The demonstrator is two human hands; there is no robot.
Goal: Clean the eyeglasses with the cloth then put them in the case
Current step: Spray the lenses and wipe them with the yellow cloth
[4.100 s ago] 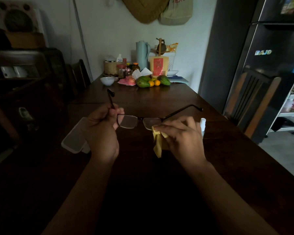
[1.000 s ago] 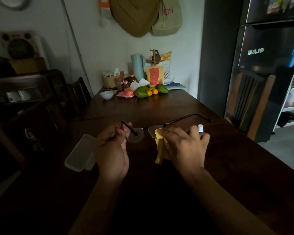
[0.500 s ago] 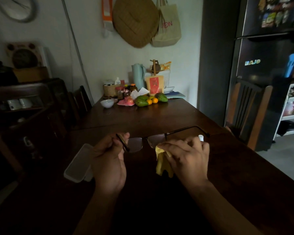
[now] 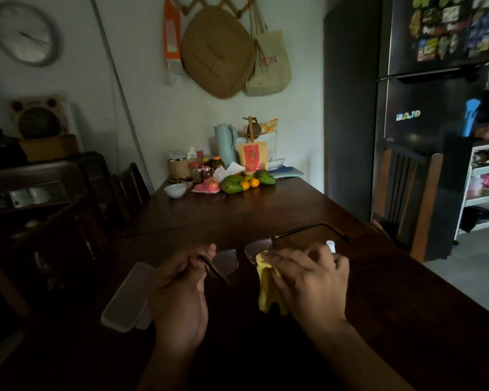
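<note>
Thin dark-framed eyeglasses [image 4: 239, 253] are held above the dark wooden table [image 4: 266, 213], lenses facing me. My left hand [image 4: 178, 292] grips their left corner, with that temple folded in toward me. My right hand [image 4: 311, 280] pinches a yellow cloth [image 4: 266, 289] around the right lens; the cloth's loose end hangs below the fingers. The right temple [image 4: 311, 228] sticks out to the right. A pale, translucent glasses case [image 4: 124, 300] lies open on the table just left of my left hand.
A small white bottle top [image 4: 331, 245] shows behind my right hand. Fruit, jars, a bowl and a jug crowd the table's far end [image 4: 232, 179]. A wooden chair [image 4: 407, 198] and a dark fridge [image 4: 426, 114] stand to the right, dark furniture to the left.
The view has tilted upward, so hands and glasses sit lower in the frame. The left temple has swung from upright to folded toward me. The cloth stays on the right lens.
</note>
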